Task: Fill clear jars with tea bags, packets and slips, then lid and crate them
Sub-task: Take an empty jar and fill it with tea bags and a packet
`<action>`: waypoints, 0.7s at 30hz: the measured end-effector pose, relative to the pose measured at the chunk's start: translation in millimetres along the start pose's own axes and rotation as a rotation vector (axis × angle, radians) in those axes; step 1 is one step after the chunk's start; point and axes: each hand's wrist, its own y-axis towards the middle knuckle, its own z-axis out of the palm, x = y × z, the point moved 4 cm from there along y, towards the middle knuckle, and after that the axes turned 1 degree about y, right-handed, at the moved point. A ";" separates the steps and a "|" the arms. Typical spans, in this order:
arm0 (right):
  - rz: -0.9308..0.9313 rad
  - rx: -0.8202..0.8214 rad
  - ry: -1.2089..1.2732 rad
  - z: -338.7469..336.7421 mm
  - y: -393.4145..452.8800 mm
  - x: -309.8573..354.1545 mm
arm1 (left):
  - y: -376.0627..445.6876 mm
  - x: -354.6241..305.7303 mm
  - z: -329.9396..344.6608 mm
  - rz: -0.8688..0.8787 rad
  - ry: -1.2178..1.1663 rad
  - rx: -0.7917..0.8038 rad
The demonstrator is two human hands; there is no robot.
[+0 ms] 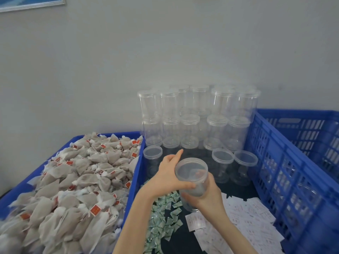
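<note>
Both hands gripping the jar (192, 182), left hand (169, 176) on the lid (191, 168), right hand (206, 196) round the body; loose right grip w/ twisting = jar slips imo.

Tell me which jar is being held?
The clear jar in the middle, above the green packets. Both hands grip it: left hand at its lid, right hand round its body. Other jars stand untouched.
</note>
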 end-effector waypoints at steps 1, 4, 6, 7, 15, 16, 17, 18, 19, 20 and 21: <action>-0.018 0.018 -0.035 4.0 -1.6 3.3 | 1.6 -2.3 1.6 0.018 -0.014 0.009; -0.094 -0.062 -0.122 13.8 -5.2 8.9 | 4.1 -13.9 16.6 -0.023 -0.032 -0.220; -0.173 -0.128 -0.179 16.5 -7.0 11.7 | -3.2 -24.7 30.4 -0.123 0.010 -0.507; -0.225 -0.127 -0.182 17.9 -5.4 10.2 | -7.2 -29.7 38.6 -0.144 0.000 -0.591; -0.032 -0.134 -0.046 -5.3 -3.7 2.8 | -7.1 -20.6 33.7 -0.027 -0.107 -0.277; -0.004 -0.102 -0.037 -5.1 -1.3 1.5 | -7.3 -17.9 26.3 -0.034 -0.099 -0.246; 0.018 -0.068 -0.050 -4.4 0.6 -0.8 | -6.1 -14.7 19.9 -0.045 -0.102 -0.203; 0.013 -0.007 -0.051 -1.2 0.7 0.6 | -4.1 -11.9 15.4 -0.049 -0.115 -0.156; -0.003 0.039 -0.064 3.1 0.7 2.4 | -2.0 -10.7 13.3 -0.040 -0.121 -0.117; -0.009 0.056 -0.078 6.5 -0.1 0.8 | -0.1 -10.8 13.4 -0.022 -0.107 -0.101; -0.021 0.021 -0.085 10.3 0.6 -2.9 | 1.3 -11.5 15.7 -0.007 -0.066 -0.121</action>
